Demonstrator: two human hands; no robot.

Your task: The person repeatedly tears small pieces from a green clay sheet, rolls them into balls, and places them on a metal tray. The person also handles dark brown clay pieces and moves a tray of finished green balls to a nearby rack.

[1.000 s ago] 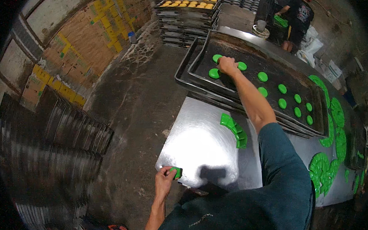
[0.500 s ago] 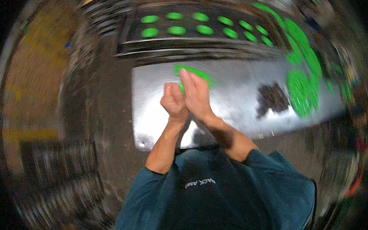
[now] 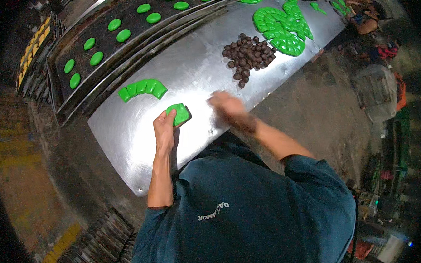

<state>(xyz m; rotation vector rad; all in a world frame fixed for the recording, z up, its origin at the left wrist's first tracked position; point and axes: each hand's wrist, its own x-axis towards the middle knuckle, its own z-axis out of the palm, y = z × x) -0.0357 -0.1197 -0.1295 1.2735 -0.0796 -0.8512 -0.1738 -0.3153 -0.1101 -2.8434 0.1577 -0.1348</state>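
Observation:
My left hand (image 3: 164,128) is closed on a flattened green dough piece (image 3: 178,114), with the thumb lying on top of it. My right hand (image 3: 231,109) is smeared by motion over the metal table (image 3: 194,78), apart from the left one. Its fingers are too blurred to read. Beyond it lies a heap of small dark brown balls (image 3: 249,57). A curved strip of green dough (image 3: 142,88), scored into pieces, rests on the table past my left hand.
Along the table's far side, a dark baking tray (image 3: 129,45) carries two rows of green rounds. More cut green dough (image 3: 280,28) covers the table's far right. Another person (image 3: 367,21) is at the upper right edge. Stacked dark trays (image 3: 97,242) stand at lower left.
My hands, together over the table before, have separated. The left now holds the flattened green dough to one side; the right has moved toward the brown balls. The whole view has turned.

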